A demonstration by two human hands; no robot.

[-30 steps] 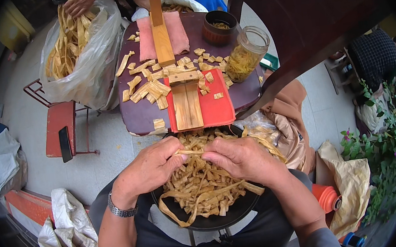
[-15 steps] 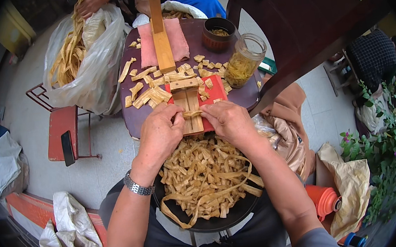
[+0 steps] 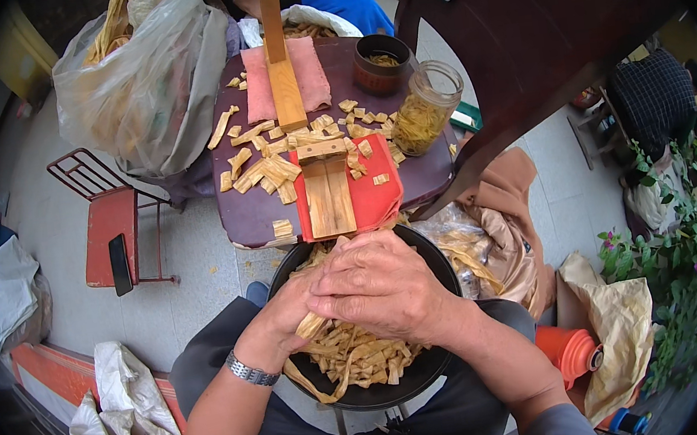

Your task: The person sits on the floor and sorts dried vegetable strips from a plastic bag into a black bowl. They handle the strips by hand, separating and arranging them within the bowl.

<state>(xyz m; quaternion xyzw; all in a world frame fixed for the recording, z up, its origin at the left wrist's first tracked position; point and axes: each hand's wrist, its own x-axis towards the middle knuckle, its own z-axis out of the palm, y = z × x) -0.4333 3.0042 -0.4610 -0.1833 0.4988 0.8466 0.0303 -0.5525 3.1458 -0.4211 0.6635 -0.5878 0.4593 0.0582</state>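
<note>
Both hands are over a black pan (image 3: 286,269) on my lap, full of tan dried strips and short folded pieces (image 3: 365,362). My right hand (image 3: 391,286) lies across my left, its fingers pressed together and bent over it; what is under them is hidden. My left hand (image 3: 278,316) is closed, and a folded tan strip (image 3: 311,325) pokes out between the hands. Just beyond them, a grooved wooden block (image 3: 329,201) rests on a red cloth (image 3: 376,193) at the table's near edge, with nothing in its groove.
Flat cut pieces (image 3: 270,170) are scattered over the purple tabletop (image 3: 245,216). Farther back are an upright wooden piece (image 3: 279,62) on a pink cloth, a dark bowl (image 3: 382,63) and a glass jar (image 3: 428,105). A plastic bag (image 3: 149,85) and red chair (image 3: 114,231) stand left.
My hands have come back from the wooden block to above the pan and closed together. The strip has left the groove. At the upper left, another person's hand has gone from the bag.
</note>
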